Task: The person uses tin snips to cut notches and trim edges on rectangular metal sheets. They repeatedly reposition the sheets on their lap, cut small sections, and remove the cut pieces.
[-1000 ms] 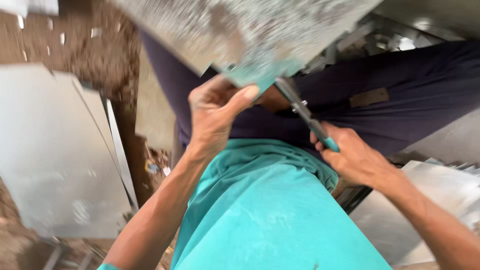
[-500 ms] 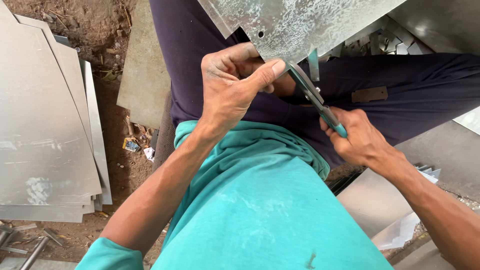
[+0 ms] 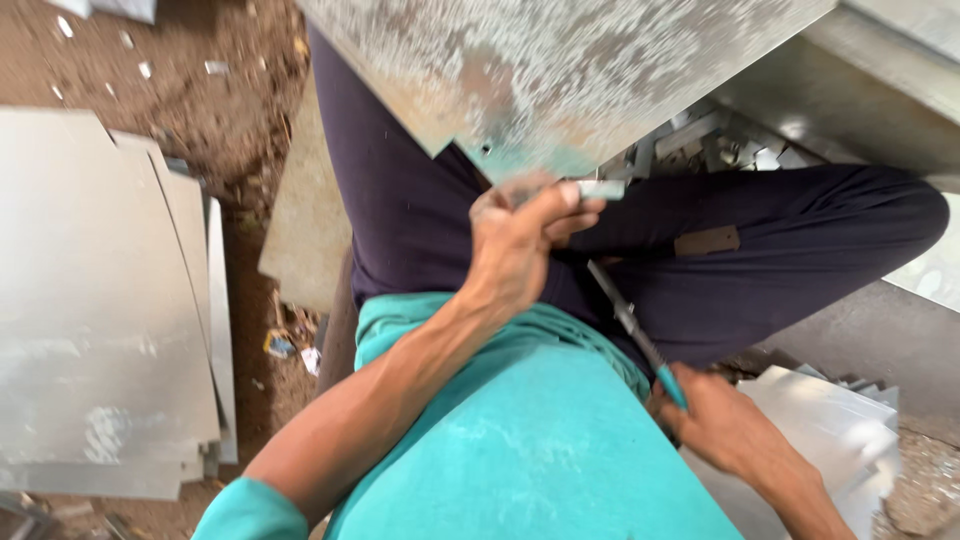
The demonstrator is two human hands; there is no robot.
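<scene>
Head view: mottled grey sheet (image 3: 560, 70), motion-blurred; left hand (image 3: 520, 245) pinches its lower corner, right hand (image 3: 725, 425) below grips snips (image 3: 635, 330).

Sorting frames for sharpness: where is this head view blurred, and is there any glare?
Head view: the metal sheet and left hand are motion-smeared; the shears and right hand are softer still; even daylight, pale sheen on the stacked sheets, no hard glare.

Dull, mottled galvanised metal sheet (image 3: 560, 70); steel snips (image 3: 635, 330) with glossy teal plastic grip.
</scene>
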